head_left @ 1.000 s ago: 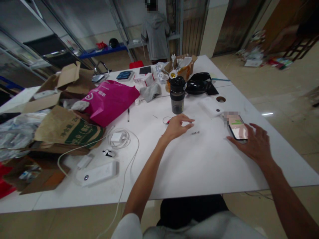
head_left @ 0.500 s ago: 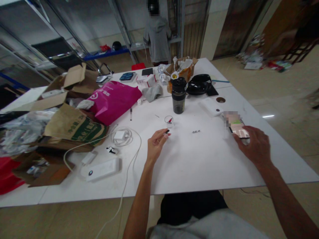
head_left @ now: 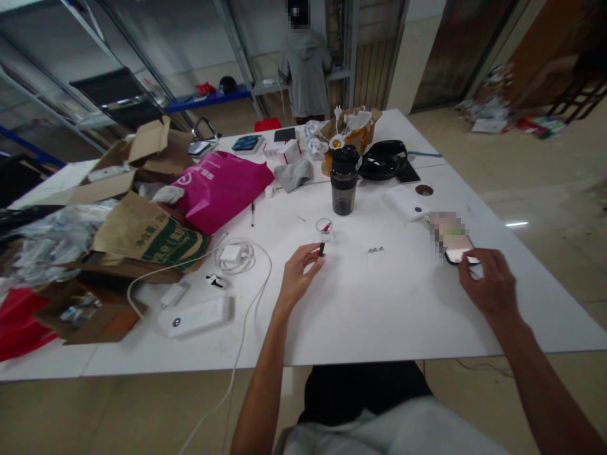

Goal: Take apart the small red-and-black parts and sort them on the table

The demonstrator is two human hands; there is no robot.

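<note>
My left hand (head_left: 298, 273) rests on the white table (head_left: 370, 309) near its middle and pinches a small dark object (head_left: 321, 249) between thumb and fingers. Just beyond it stands a small clear cup (head_left: 324, 227) with something red inside. Several tiny screws (head_left: 375, 249) lie to the right. My right hand (head_left: 488, 285) is curled on the near end of a smartphone (head_left: 454, 245) with a lit screen, lying at the table's right side.
A dark shaker bottle (head_left: 343, 181) stands behind the cup. A pink bag (head_left: 222, 189), brown paper sack (head_left: 142, 237), cardboard boxes, a white charger with cable (head_left: 232, 256) and white power bank (head_left: 196, 316) crowd the left. A black helmet (head_left: 386, 159) sits behind. A person (head_left: 305, 66) stands beyond.
My left hand has drawn back from near the screws toward me and now pinches the small dark object. My right hand slid down onto the phone's near end.
</note>
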